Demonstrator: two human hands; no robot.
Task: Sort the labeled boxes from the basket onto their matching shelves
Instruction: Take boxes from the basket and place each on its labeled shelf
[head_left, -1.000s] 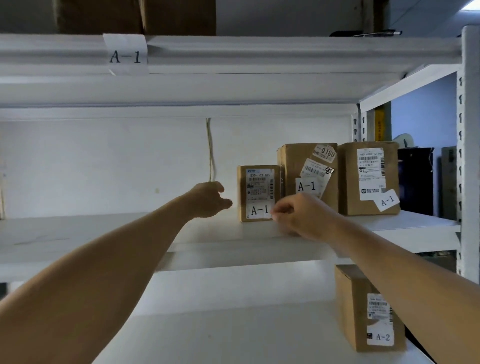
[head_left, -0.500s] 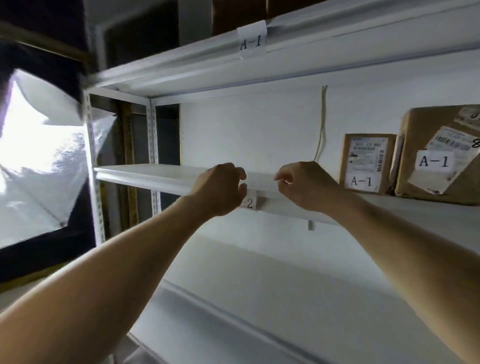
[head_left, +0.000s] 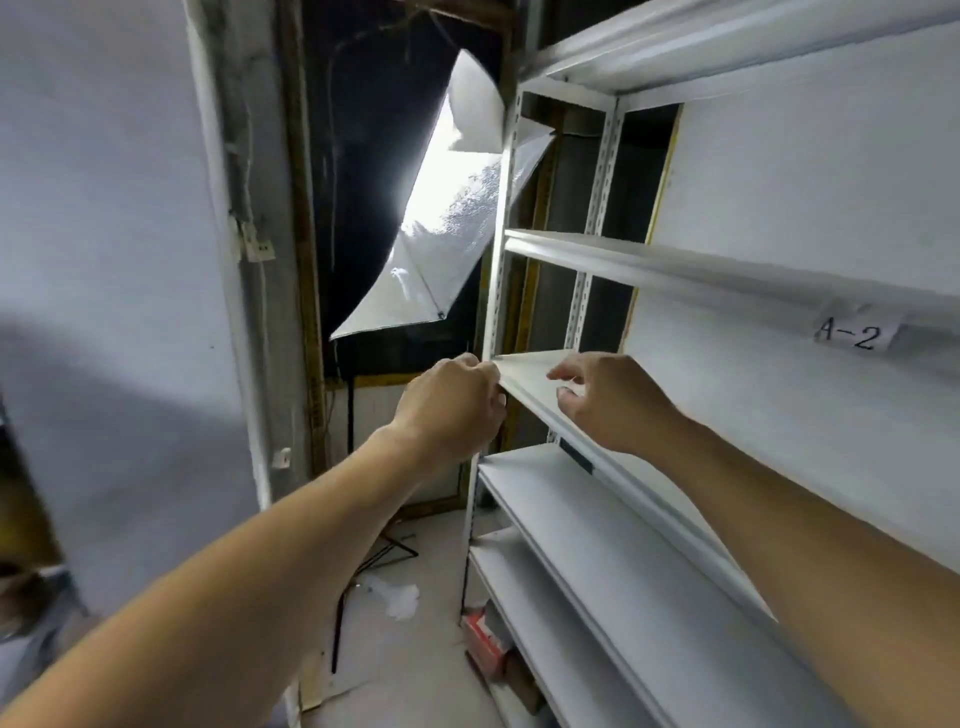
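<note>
Arms outstretched: my left hand (head_left: 452, 405) curls beside the white shelf (head_left: 522, 374) corner, and I cannot tell its grip; my right hand (head_left: 613, 400) hovers above it, fingers relaxed, empty.

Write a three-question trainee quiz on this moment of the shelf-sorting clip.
1. True or false: the left hand or the right hand holds a box.
2. The label on the shelf edge reads: A) A-1 B) A-2 C) B-3
3. Fill in: the lit softbox stands to the ___ of the rack.

Key: 1 false, both hands hold nothing; 2 B; 3 left.
</note>
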